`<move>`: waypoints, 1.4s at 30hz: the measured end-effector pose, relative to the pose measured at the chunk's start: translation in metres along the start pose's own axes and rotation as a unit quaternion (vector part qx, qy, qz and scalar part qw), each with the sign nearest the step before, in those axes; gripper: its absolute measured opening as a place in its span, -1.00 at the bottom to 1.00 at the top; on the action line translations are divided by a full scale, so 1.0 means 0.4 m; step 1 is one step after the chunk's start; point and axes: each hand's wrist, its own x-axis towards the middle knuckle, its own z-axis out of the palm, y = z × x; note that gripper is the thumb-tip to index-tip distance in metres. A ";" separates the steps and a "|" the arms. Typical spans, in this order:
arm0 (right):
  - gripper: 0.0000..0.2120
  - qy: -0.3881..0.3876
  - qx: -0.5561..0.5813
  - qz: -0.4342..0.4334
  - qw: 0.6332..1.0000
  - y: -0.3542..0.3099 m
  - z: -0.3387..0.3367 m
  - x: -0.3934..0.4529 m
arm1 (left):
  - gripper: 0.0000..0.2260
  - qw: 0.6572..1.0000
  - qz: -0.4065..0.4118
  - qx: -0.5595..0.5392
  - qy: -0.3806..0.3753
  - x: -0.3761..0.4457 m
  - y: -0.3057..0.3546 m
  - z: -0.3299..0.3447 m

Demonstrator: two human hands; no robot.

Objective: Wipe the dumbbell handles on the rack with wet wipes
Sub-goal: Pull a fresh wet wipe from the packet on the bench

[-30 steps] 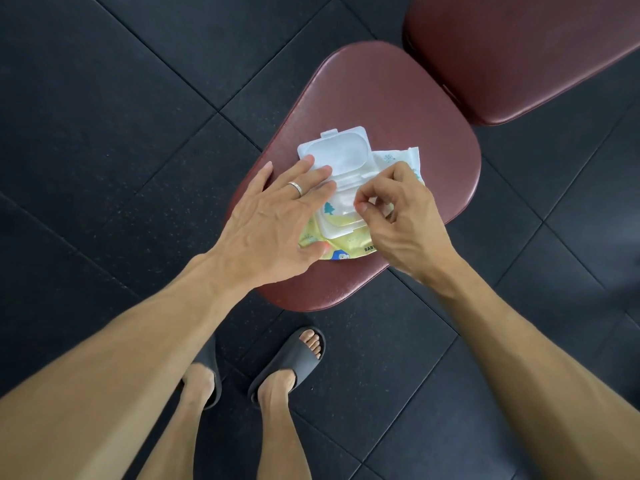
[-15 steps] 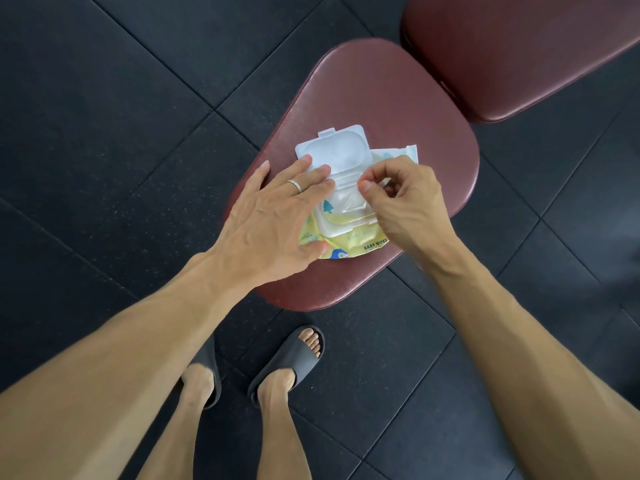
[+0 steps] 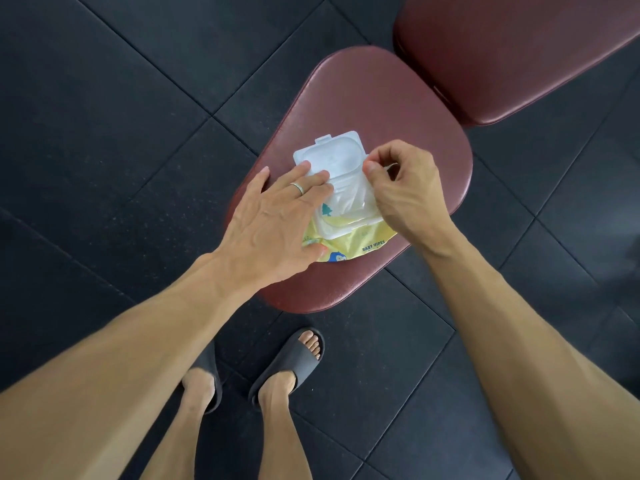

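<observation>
Wipes come first here: the yellow baby-wipes pack (image 3: 349, 244) lies flat near the middle of the dark red padded seat (image 3: 398, 109), with its white flip lid (image 3: 329, 154) thrown open toward 12 o'clock, so the dispensing window is exposed.

Your left hand (image 3: 273, 223) comes in from 8 o'clock and lies spread across the pack's left side. The fingers are straight and reach up to the lid hinge, and the thumb presses the lower edge. That looks like an anchoring hold, meant to keep the soft pack from lifting off the seat when a sheet is drawn.

Your right hand (image 3: 401, 185) sits at the pack's 3 o'clock edge with its fingers curled and thumb and forefinger closed together. They seem to pinch a thin white sliver, probably the tip of a wipe or the seal tab. It is too small to say which. By my reading you are at the very start of the task, getting a wipe free.

Neither dumbbells nor rack appear in view, so no handle can be judged as wiped.

A second pad (image 3: 519, 46) of the same red upholstery sits at 1 o'clock, just apart from the seat. Below is black speckled rubber tile flooring (image 3: 121, 98) with pale seams. Your feet, in dark slides (image 3: 294, 358), stand at 6 o'clock.
</observation>
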 end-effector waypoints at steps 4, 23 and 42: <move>-0.86 0.003 0.020 0.006 1.000 0.010 -0.010 -0.003 | -0.28 1.000 -0.001 -0.007 -0.006 0.001 0.000 -0.004; -0.90 0.006 0.011 -0.025 1.000 0.025 -0.046 -0.018 | -0.28 1.000 0.008 -0.009 -0.002 0.001 -0.004 -0.006; -0.89 0.025 0.089 -0.009 0.996 -0.173 -0.176 -0.055 | -0.46 0.995 -0.037 -0.027 -0.087 0.034 0.053 -0.115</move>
